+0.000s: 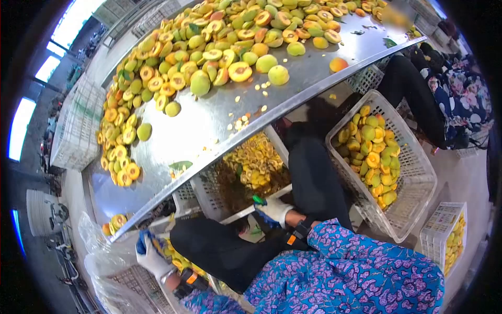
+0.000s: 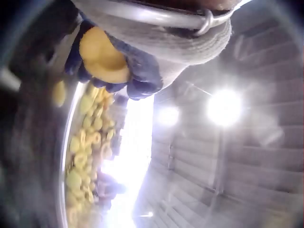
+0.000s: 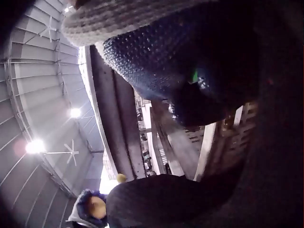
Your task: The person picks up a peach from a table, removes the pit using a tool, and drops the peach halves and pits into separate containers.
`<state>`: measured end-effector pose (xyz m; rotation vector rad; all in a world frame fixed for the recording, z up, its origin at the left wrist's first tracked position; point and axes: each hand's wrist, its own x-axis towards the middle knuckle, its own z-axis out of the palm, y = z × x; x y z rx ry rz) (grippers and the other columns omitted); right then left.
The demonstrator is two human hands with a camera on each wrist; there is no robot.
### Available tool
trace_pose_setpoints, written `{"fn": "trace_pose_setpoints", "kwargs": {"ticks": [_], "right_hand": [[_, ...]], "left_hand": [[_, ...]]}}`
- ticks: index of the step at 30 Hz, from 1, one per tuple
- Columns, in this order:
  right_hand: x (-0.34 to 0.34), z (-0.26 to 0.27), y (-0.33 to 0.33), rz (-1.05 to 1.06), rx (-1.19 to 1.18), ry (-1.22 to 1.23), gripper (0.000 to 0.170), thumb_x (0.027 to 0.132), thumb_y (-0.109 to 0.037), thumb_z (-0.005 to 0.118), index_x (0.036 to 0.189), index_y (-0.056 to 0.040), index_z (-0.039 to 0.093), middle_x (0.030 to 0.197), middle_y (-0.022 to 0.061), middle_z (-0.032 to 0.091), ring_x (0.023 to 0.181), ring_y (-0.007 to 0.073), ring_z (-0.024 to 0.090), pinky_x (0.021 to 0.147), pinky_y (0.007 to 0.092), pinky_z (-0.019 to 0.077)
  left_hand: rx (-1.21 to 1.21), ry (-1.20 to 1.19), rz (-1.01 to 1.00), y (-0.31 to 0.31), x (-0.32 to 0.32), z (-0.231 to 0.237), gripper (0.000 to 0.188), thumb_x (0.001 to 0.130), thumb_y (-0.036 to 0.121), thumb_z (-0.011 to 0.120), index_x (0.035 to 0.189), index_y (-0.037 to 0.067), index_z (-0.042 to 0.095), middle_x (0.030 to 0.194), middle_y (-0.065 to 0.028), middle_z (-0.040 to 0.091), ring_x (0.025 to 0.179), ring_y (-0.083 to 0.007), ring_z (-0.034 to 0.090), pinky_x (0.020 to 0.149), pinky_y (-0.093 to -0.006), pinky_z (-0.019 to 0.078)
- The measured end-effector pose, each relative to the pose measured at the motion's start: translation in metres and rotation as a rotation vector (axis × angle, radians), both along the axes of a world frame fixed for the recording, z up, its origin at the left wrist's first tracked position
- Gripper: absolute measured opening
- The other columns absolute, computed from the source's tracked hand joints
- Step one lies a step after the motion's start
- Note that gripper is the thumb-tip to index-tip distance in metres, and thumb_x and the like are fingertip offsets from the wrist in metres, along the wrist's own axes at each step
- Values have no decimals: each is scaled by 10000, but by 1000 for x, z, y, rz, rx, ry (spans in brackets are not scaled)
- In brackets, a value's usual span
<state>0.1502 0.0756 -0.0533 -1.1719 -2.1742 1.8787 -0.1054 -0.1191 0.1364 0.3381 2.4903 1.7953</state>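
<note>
Peach half (image 2: 102,57) is resting in the left hand (image 1: 151,255), beside the near left corner of the table (image 1: 193,119); the fingers are curling closely around it, probably for steadiness; the right hand (image 1: 273,210) is gripping a green-ended object (image 1: 259,200), its remainder lying hidden; a crate (image 1: 205,192) is standing beneath the near edge, presumably for catching fruit pieces (image 1: 256,159).

Left hand (image 1: 152,257): white knit glove (image 1: 155,261), dark-blue coating (image 2: 145,69); silvery ring (image 2: 152,16) just behind it | Right hand (image 1: 274,210): glove to match, from where I stand | Behind both hands: black straps (image 1: 303,228), orange tags (image 1: 291,239) | Farther up: blue shirt (image 1: 361,267), purple dark-edged print | Between hands: black trousers (image 1: 209,251)
</note>
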Motion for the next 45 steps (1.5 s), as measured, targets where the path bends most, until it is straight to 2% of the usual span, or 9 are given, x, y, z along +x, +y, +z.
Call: {"fn": "trace_pose_setpoints", "kwargs": {"ticks": [3, 7, 15, 16, 17, 25, 27, 34, 45], "right_hand": [[-8, -26, -13, 9, -32, -21, 397, 814, -388, 530, 798, 2, 601, 691, 212, 596, 678, 370, 587, 620, 445, 429], [0, 17, -10, 87, -89, -32, 266, 804, -300, 540, 866, -48, 596, 805, 205, 609, 771, 354, 587, 671, 426, 435], [-5, 42, 3, -69, -607, -14, 309, 830, -309, 530, 768, -11, 583, 681, 166, 609, 555, 287, 574, 544, 401, 440], [-10, 5, -22, -68, -40, 66, 253, 822, -293, 549, 844, -45, 597, 724, 144, 618, 578, 270, 596, 563, 390, 455], [-9, 18, -11, 13, -217, -56, 272, 820, -307, 549, 819, -40, 602, 683, 127, 619, 564, 272, 597, 556, 400, 455], [-16, -15, -18, 177, -80, 24, 292, 835, -311, 523, 901, -34, 585, 732, 174, 604, 596, 320, 585, 555, 409, 448], [1, 34, -9, 328, 136, -84, 192, 882, -168, 484, 989, -31, 564, 831, 73, 586, 676, 170, 552, 601, 304, 465], [-1, 6, 20, 65, -7, -2, 197, 851, -196, 512, 931, -26, 574, 790, 104, 591, 654, 209, 562, 583, 337, 457], [-13, -24, 9, -63, -47, 95, 226, 802, -239, 557, 839, -19, 589, 726, 153, 598, 621, 270, 579, 554, 388, 444]], "left_hand": [[-948, 231, 139, -13, -4, 22, 211, 787, 87, 624, 941, -57, 609, 874, -108, 652, 769, -205, 606, 734, -313, 473], [-198, 274, -228, 88, -12, 19, 294, 784, 53, 620, 1050, -61, 565, 959, -91, 626, 818, -144, 589, 758, -276, 468], [-608, 675, -718, 395, 75, 43, 388, 759, 328, 626, 1044, 67, 601, 946, -158, 628, 868, -324, 600, 782, -372, 470], [-661, 853, -743, 424, 72, 28, 405, 756, 356, 620, 1044, 74, 590, 962, -145, 622, 906, -312, 585, 800, -382, 456], [-697, 1033, -771, 449, 75, 15, 423, 753, 385, 614, 1045, 80, 579, 979, -132, 616, 943, -301, 570, 818, -391, 441], [-974, 971, -935, 456, 91, 9, 390, 671, 306, 698, 950, 69, 566, 949, -156, 609, 913, -299, 578, 782, -396, 451], [-881, 894, -928, 437, 92, 6, 398, 661, 286, 713, 954, 62, 564, 933, -164, 608, 912, -315, 572, 778, -396, 448], [-526, 517, -931, 395, 96, -12, 404, 656, 158, 738, 996, 36, 557, 885, -113, 627, 818, -263, 611, 738, -344, 468], [1001, -1016, -1029, 252, 85, -3, 455, 880, 307, 512, 1253, 65, 415, 1012, -98, 615, 940, -262, 595, 780, -400, 509]]}}
